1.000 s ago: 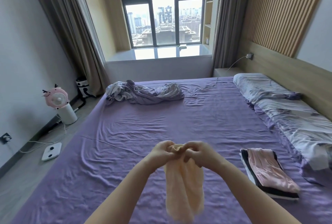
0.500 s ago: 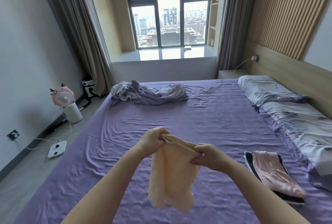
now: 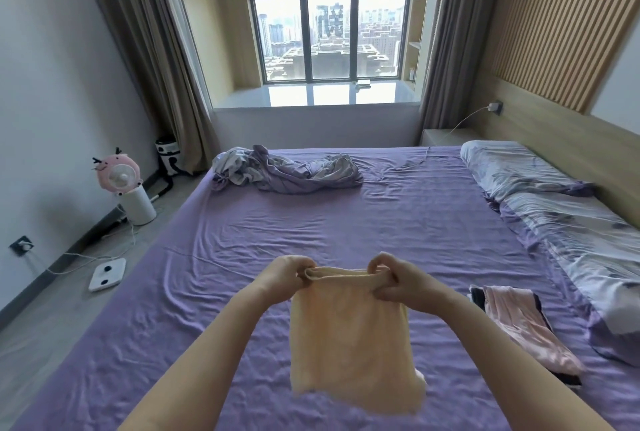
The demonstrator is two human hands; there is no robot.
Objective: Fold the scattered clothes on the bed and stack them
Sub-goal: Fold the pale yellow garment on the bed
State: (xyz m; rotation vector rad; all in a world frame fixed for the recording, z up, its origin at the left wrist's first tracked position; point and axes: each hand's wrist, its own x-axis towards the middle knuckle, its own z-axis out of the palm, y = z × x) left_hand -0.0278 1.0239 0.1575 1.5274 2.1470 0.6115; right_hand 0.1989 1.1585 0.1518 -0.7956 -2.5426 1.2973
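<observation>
Both hands, left hand (image 3: 284, 276) and right hand (image 3: 398, 283), are pinching the cream garment's (image 3: 349, 344) top edge; keeping it taut and level should be giving a square fold.

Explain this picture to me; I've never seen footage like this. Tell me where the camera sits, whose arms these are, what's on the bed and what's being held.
No machine here: a person wears a wide-angle camera on the head, looking forward and down, so the two bare arms at the bottom are that person's own. There is only this one view.

The left hand and the right hand each pinch a top corner of a pale yellow cloth, holding it spread out in the air above the bed, which has a purple sheet.

On the bed to the right lies a folded stack, pink on top of something dark. At the far end, near the window, sits a crumpled heap of grey and purple fabric. Pillows line the right side by the headboard.

On the floor to the left stand a pink fan and a white scale.
</observation>
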